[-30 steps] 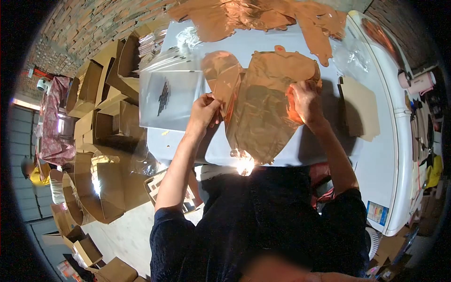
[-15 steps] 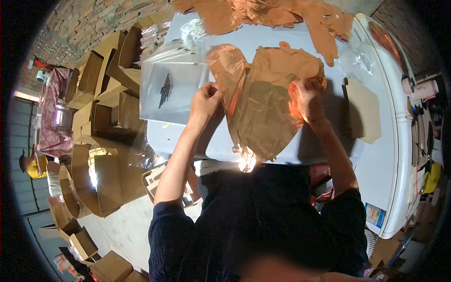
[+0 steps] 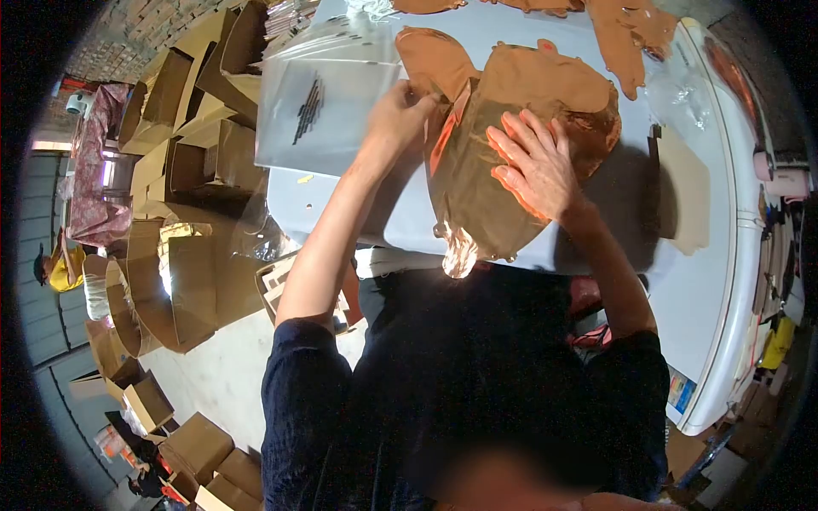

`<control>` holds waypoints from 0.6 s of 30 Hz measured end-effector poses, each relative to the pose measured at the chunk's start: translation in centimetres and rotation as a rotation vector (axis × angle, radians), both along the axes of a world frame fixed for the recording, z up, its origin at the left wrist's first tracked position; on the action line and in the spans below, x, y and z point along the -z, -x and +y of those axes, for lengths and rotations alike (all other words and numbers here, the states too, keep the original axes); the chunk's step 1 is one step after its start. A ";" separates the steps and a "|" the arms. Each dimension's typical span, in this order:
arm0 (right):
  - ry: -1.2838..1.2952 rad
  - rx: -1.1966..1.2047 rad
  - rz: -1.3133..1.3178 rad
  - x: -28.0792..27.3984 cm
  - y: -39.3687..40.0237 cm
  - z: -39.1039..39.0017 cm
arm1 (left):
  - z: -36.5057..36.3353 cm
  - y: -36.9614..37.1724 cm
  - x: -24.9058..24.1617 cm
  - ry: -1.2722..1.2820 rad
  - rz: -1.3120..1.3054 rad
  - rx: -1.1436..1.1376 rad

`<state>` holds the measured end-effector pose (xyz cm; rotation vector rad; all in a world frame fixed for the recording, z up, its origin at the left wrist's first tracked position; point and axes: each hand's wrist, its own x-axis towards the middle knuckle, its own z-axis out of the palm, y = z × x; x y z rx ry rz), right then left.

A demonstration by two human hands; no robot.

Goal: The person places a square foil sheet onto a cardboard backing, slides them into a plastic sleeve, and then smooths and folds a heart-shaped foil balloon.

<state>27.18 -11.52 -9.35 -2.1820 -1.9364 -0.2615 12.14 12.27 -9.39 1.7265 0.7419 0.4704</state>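
A flat, uninflated foil balloon (image 3: pixel 503 179), shiny and copper-coloured, lies on the pale table in front of me. Its narrow tail hangs over the near edge of the table. My left hand (image 3: pixel 399 123) pinches the balloon's left edge, beside a folded-over lobe; the fingertips are partly hidden. Flat on the balloon's middle rests my right hand (image 3: pixel 541 166), its fingers stretched out and a little apart. More copper foil pieces (image 3: pixel 630 38) lie at the far side of the table.
Clear plastic bags (image 3: pixel 354 102) with dark print lie left of the balloon. A tan card stack (image 3: pixel 682 187) is at the right, near crumpled clear plastic (image 3: pixel 677 94). Open cardboard boxes (image 3: pixel 209 157) crowd the left side. The white table (image 3: pixel 694 341) has a raised right edge.
My right hand has gone from gripping the balloon's right side to lying flat on its middle. My left hand stays at the left edge. The whole view has shifted slightly.
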 end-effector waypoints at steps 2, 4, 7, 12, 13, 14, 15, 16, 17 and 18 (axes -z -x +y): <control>-0.014 -0.006 0.017 0.3 0.0 0.0 | 0.1 -0.5 0.7 -0.001 -0.062 0.002; -0.024 -0.008 0.033 0.5 -0.1 0.1 | 0.0 -0.8 0.6 -0.035 -0.065 0.012; -0.031 -0.020 0.021 0.5 -0.2 0.1 | -0.1 -1.6 0.9 -0.020 -0.130 0.020; 0.008 -0.022 0.036 0.0 0.0 0.1 | -0.2 -3.2 1.0 0.022 -0.199 0.017; 0.014 -0.021 0.045 0.0 0.0 0.0 | -0.5 -3.5 0.7 0.077 -0.200 0.012; -0.004 -0.019 0.040 0.3 -0.2 0.0 | -0.9 -3.8 0.3 0.132 -0.201 0.009; 0.001 -0.013 0.039 0.4 -0.2 0.1 | -1.2 -4.1 -0.1 0.065 -0.195 0.007; 0.006 -0.008 0.040 0.4 -0.1 0.1 | -1.5 -4.3 -0.6 -0.002 -0.188 0.003; 0.012 -0.004 0.041 0.4 -0.1 0.1 | -1.8 -4.4 -1.0 -0.068 -0.181 -0.002; 0.012 0.000 0.043 0.5 -0.1 0.1 | -2.3 -4.7 -1.3 -0.003 -0.191 0.006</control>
